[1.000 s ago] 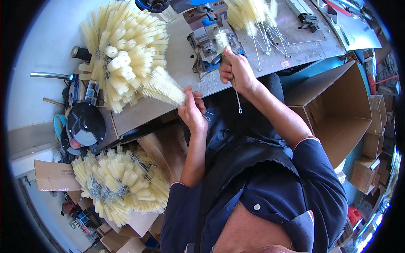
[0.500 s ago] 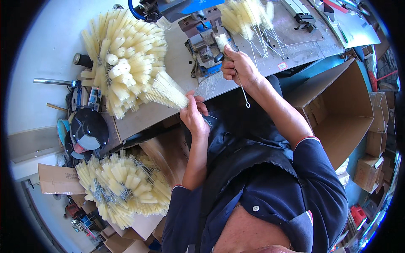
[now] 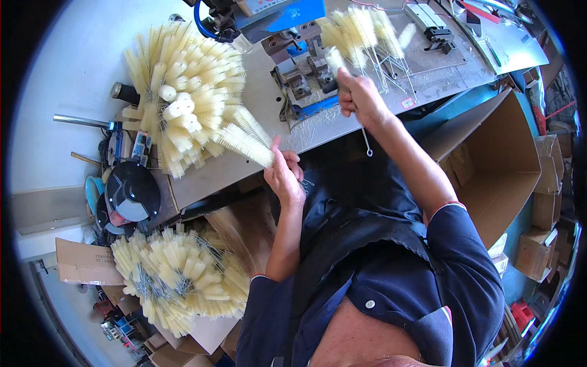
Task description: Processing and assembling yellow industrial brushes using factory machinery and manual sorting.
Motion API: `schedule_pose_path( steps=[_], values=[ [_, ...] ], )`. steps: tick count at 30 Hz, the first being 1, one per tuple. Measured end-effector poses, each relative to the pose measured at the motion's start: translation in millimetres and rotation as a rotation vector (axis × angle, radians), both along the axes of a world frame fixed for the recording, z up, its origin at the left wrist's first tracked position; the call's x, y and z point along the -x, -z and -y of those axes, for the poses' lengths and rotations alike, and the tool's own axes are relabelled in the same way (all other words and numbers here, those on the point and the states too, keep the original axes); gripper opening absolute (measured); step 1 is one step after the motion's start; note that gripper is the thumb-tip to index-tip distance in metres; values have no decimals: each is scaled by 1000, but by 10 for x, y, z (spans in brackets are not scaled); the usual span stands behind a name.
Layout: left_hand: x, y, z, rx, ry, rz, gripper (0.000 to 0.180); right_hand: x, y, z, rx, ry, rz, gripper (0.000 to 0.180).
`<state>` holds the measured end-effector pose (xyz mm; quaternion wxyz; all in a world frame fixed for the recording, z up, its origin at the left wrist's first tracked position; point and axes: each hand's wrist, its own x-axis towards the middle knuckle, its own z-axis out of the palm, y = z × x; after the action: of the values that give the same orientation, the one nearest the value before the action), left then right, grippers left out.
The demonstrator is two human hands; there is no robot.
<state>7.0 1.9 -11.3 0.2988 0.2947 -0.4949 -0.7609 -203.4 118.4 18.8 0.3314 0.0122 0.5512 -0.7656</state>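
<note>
Cream-bristled brush (image 3: 334, 59): over the worktop (image 3: 260, 92) near its front edge, right of the metal fixture (image 3: 299, 85); my right hand (image 3: 365, 103) clamps it. My left hand (image 3: 284, 174) pinches more brushes (image 3: 247, 147). Status: heap (image 3: 189, 92) left, smaller pile (image 3: 350, 33) toward the back edge; which are finished, I cannot tell. Change: my right hand has shifted rightward.

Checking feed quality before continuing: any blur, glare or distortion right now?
Head view: the brush in the right hand looks smeared, while the brushes in the left hand read sharper; head view, lower right rim: bright glare; head view, right side: fisheye bows the open carton.
</note>
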Motion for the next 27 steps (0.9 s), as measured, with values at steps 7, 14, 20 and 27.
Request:
schedule_pose_path(
  steps=[7, 14, 20, 27],
  values=[
    [36, -80, -95, -36, 39, 50, 49, 812, -103, -155, -505, 250, -698, 66],
    [52, -72, -107, -61, 45, 29, 46, -109, -19, 28, -518, 134, -739, 44],
    [27, -18, -306, 24, 258, 190, 44, -769, -86, 318, -171, -487, -300, 50],
    [-96, 4, -257, 33, 223, 33, 51, -704, -2, 597, -36, -205, -94, 47]
  ],
)
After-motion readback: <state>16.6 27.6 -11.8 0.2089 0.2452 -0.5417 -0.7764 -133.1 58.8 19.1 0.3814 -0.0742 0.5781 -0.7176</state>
